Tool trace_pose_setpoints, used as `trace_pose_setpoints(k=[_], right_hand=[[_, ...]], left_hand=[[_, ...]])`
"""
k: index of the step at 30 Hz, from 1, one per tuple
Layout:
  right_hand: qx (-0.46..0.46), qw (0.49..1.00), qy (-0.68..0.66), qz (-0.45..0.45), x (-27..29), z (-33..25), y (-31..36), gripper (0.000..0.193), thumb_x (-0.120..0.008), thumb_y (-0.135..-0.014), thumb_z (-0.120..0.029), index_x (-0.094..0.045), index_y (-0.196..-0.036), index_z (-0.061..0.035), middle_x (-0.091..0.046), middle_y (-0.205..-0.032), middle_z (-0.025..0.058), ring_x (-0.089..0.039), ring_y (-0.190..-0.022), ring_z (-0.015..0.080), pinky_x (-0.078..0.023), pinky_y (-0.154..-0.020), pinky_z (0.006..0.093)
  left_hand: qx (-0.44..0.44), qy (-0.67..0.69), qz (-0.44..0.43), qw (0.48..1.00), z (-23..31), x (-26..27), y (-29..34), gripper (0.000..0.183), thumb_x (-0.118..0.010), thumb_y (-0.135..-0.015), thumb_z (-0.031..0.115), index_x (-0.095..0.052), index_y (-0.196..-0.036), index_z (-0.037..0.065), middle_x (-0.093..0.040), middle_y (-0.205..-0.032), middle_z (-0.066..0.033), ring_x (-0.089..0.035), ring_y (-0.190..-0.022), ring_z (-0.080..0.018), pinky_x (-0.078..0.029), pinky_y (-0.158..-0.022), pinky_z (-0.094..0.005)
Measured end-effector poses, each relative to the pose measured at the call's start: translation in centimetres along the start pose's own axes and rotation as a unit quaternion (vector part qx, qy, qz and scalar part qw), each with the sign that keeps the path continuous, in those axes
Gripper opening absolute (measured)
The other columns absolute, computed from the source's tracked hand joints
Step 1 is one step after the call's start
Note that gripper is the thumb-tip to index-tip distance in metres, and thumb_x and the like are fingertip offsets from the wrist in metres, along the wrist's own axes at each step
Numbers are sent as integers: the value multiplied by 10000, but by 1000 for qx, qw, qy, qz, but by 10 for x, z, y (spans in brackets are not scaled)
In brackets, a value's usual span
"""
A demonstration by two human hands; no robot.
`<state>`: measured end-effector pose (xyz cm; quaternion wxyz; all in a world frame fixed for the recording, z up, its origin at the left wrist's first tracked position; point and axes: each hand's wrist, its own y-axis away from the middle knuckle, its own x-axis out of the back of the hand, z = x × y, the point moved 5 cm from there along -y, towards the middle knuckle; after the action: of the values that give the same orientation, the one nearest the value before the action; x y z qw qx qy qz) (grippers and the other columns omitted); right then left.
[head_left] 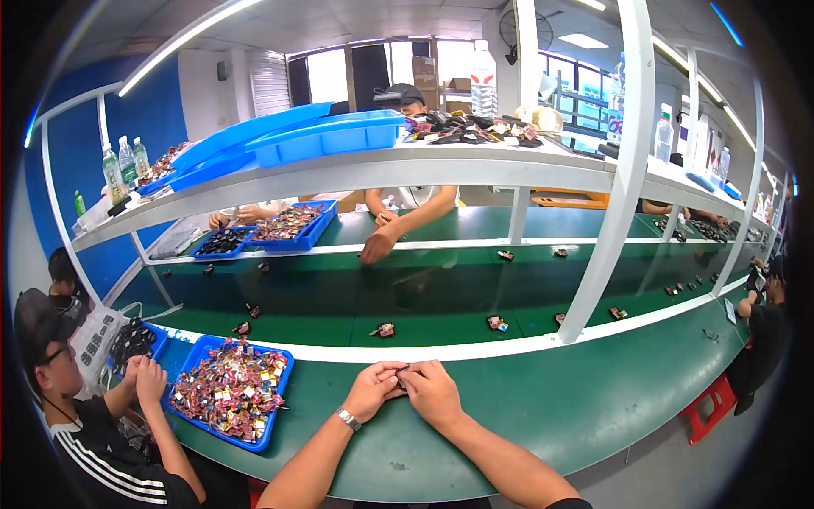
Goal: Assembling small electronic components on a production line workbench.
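My left hand (375, 392), with a metal watch on its wrist, and my right hand (432, 393) meet over the green worktop (543, 403). Both sets of fingers are closed together in a pinch around a small dark part (402, 380). Its kind is mostly hidden by my fingertips. To the left of my hands lies a blue tray (285, 382) heaped with small reddish-brown electronic pieces (229, 386) that have yellow and white bits.
A green conveyor belt (441, 293) beyond a white rail carries scattered small assemblies (498, 323). A white post (612, 187) rises at right, under a shelf with blue trays (331, 140) and bottles. A co-worker (110, 433) sits at left; another person's arm (415, 220) reaches over the belt.
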<state>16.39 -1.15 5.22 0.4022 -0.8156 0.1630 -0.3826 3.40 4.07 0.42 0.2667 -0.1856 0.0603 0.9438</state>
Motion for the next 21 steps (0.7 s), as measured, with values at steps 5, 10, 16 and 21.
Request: trace_pose_setpoints(k=[5,10,16,21], right_hand=[[5,1000,6,-5,-2,1,0,85,-733,-747,-78,-702,-826,-86,-624,-857,27,-605,-825,219,-529,-686,340],[34,999,22,-15,2,-2,-1,99,-738,-738,-96,-702,-830,-87,-624,-934,31,-604,-869,222,-529,-709,339],[19,998,-10,-53,2,-8,0,232,-725,-735,-107,-680,-960,-75,-598,-1128,57,-597,-954,239,-536,-773,329],[11,999,-27,-42,-11,10,-5,251,-759,-725,-129,-694,-961,-76,-627,-1122,88,-609,-950,274,-534,-803,358]], left_hand=[[5,-15,1,1000,-1,2,1,275,-478,-959,0,-516,-1231,-1,-617,-1201,-105,-614,-1081,-179,-529,-918,-326],[1,-5,-3,1000,-1,1,1,279,-460,-966,-2,-507,-1240,-7,-606,-1221,-119,-602,-1110,-187,-529,-923,-323],[-19,37,-3,999,-4,8,-3,305,-538,-951,40,-497,-1252,8,-599,-1237,-124,-599,-1115,-202,-527,-924,-356],[-36,29,17,999,-3,10,-3,423,-541,-947,52,-399,-1345,23,-553,-1297,-162,-579,-1158,-240,-509,-963,-418]])
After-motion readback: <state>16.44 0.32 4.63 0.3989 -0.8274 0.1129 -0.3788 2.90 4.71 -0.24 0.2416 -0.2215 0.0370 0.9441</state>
